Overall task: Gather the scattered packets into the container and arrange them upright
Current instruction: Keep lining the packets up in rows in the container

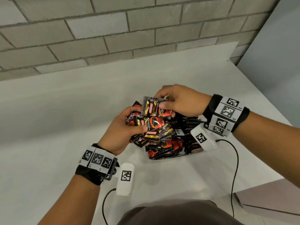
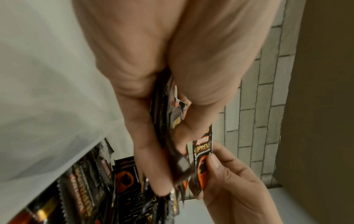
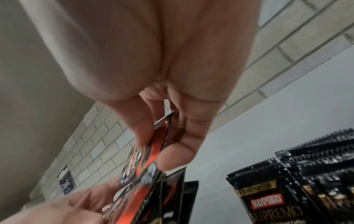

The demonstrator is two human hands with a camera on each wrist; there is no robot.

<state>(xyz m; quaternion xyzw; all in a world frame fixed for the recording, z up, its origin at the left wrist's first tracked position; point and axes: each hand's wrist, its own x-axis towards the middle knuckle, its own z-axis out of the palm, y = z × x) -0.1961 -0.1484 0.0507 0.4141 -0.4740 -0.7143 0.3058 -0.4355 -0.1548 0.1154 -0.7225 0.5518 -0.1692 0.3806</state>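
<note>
Currently, right hand (image 1: 181, 101) fingers (image 1: 163, 105) pinch a single packet (image 1: 154, 108), thumb on its printed face, other fingers behind it. Packet held above the pile, long side roughly level, black-and-red print facing the head camera. Right wrist view: same packet edge-on between thumb and fingers; print blurred.

Left hand (image 1: 121, 127) fingers curl round a fanned bunch of packets (image 1: 151, 125), thumb pressing across the top one. Left wrist view confirms several packets stacked between palm and thumb. The single packet sits just above and touching the bunch.

Below both hands: container (image 1: 164, 159), clear-walled, its wall faint against the white counter (image 1: 56, 111). It holds many more packets (image 1: 164, 148), lying jumbled at mixed angles on the near side; on the right side a row stands on edge. Container sits near the counter's middle.

Grey brick wall (image 1: 113, 30) behind counter. Marker-tagged bands on both wrists, cables trailing toward the person.
</note>
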